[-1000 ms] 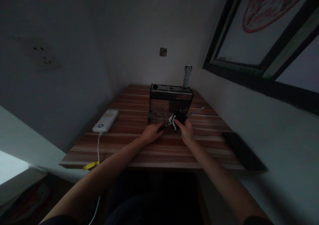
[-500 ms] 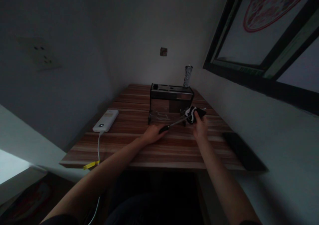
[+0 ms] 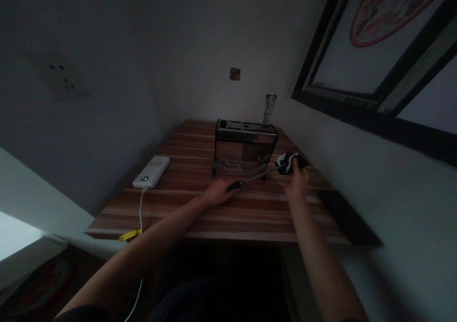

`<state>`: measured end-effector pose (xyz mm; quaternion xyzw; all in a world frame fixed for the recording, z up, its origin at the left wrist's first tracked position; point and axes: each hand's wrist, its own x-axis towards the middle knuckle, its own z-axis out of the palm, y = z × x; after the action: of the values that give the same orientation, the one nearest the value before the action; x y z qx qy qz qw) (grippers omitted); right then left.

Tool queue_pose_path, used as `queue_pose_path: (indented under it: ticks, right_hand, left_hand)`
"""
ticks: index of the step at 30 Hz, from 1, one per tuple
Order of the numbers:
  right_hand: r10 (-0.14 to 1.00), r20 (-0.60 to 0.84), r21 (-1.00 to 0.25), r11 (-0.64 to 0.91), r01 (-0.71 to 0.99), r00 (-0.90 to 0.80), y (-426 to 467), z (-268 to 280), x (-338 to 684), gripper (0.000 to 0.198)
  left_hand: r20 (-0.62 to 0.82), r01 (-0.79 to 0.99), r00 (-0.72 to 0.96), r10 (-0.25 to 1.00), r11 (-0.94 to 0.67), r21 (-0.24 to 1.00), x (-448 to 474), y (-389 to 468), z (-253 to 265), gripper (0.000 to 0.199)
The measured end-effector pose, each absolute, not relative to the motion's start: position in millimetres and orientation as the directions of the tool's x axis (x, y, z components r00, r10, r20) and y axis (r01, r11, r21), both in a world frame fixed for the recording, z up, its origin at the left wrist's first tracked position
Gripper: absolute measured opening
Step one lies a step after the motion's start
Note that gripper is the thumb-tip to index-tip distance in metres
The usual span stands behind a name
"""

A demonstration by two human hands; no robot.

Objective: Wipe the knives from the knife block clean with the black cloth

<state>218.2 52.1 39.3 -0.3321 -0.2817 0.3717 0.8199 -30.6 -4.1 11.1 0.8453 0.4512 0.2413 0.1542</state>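
1. Black-and-white cloth (image 3: 284,162) is being pinched in the right hand (image 3: 299,181), its fingers closing on it just beyond the counter's right middle.
2. The left hand (image 3: 217,192) is gripping a narrow-bladed knife (image 3: 257,176), fingers closing around its black handle.
3. The blade is slanting rightward into the cloth, which is hiding its tip.
4. Behind, a slotted rack (image 3: 246,134) is standing on the wood-grained counter (image 3: 189,170), a silvery patterned handle (image 3: 270,109) rising at its right end.
5. At left, a white power bank (image 3: 153,170) is lying with its cable (image 3: 141,208) trailing.
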Motion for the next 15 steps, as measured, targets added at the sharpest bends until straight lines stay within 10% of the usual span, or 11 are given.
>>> queue_pose_path:
  ticks: [15]
  right_hand:
    - [0.9, 0.238, -0.854, 0.372, -0.363, 0.364, 35.0, 24.5, 171.1, 0.031]
  left_hand:
    - [0.303, 0.695, 0.44, 0.845, -0.535, 0.481, -31.4, -7.3, 13.7, 0.031]
